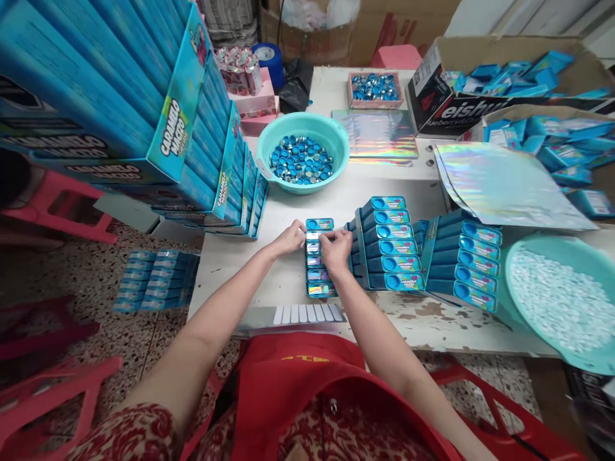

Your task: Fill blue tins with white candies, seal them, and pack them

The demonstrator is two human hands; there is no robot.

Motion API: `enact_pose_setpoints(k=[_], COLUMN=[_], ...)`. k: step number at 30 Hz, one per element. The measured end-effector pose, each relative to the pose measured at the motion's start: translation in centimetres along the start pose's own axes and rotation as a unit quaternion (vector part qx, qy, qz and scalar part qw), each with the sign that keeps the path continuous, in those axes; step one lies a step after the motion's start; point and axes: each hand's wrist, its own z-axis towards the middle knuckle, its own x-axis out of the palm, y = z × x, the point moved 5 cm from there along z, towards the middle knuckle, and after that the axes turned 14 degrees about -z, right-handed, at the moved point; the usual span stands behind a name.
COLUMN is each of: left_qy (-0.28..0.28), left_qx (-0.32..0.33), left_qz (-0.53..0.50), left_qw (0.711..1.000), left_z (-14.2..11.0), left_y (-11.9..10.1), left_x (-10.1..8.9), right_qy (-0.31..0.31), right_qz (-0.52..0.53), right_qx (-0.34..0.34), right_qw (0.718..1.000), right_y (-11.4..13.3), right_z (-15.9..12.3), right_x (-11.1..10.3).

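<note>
A short column of blue boxes (319, 224) stands before me on the white table, their small ends facing up. Shiny holographic stickers cover the lower ends, while the top one shows a blue round recess. Over the second box lies a bright sticker (312, 236), between my two hands. My left hand (291, 238) is closed, its fingertips pressed at the sticker's left edge. From the right, my right hand (337, 248) pinches at the sticker's other side, hiding part of the boxes. Below the column is a backing sheet (307, 314) with a row of pale sticker strips.
Stacked blue cartons (168, 128) tower at left. A turquoise basin (302, 187) holds blue-and-silver caps. More blue boxes (391, 246) stand in trays at right, near a basin of white pieces (562, 298). Holographic sheets (509, 182) lie beside an open cardboard box (461, 102).
</note>
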Motion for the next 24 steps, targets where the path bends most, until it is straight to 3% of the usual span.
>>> enact_pose_setpoints(k=[5,7,9,12,14,18,20,22,24], left_qy=[-0.124,-0.165,-0.166,-0.089,-0.051,-0.044,0.017,0.107,0.155], left_qx=[-0.102,-0.094,-0.049,-0.005,-0.041,-0.097,-0.113,-0.159,-0.215], left_qz=[0.066,0.075,0.061,0.080,0.140,0.215,0.170,0.100,0.042], left_qw=[0.985,0.979,0.983,0.993,0.988,0.971,0.979,0.976,0.963], left_z=[-0.4,-1.3,-2.3,-3.5,-4.2,-7.0,-9.6,-12.8,-15.8], left_y=[2.6,2.9,2.8,2.5,2.8,3.4,4.0,5.2,6.4], left_x=[-0.9,-0.7,0.4,2.7,3.0,-0.3,-1.7,-2.3,-2.2], right_qy=[-0.012,-0.002,0.006,0.014,0.025,-0.016,-0.020,0.065,0.216], right_qz=[0.015,0.023,0.013,-0.024,-0.039,-0.060,-0.056,-0.029,-0.020], right_qx=[0.055,0.043,0.022,0.022,0.014,-0.062,-0.137,-0.222,-0.282], right_qw=[0.998,0.999,1.000,0.999,0.999,0.996,0.989,0.972,0.935], right_y=[-1.5,-1.7,-1.7,-1.4,-0.9,0.9,2.0,2.8,3.0], right_z=[0.8,0.8,0.7,0.8,0.8,-1.3,-3.8,-7.0,-10.5], right_x=[0.0,0.0,0.0,0.2,0.1,-1.9,-3.0,-2.9,-1.7])
